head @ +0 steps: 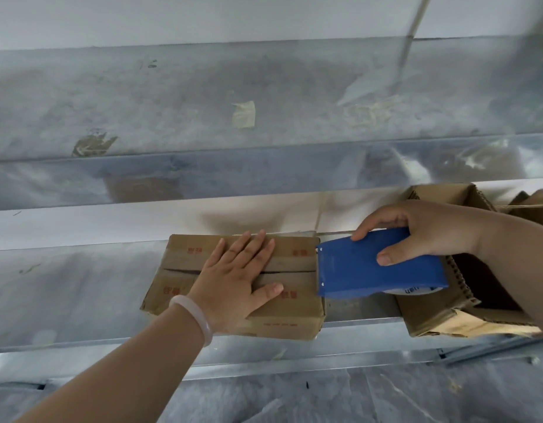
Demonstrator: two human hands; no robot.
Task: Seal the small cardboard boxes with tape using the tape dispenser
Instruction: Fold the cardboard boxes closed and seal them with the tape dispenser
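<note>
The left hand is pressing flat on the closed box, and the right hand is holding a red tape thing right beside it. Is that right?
Not quite. The tape dispenser is blue, not red, as the head view shows. The rest is right: the left hand presses flat on the closed box, and the right hand holds the dispenser right beside it.

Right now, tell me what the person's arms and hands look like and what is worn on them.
No gloves cover the left hand or the right hand, and no sleeves reach the forearms in view. The left wrist wears a smooth, pale, milky bangle. No rings or watch show.
</note>
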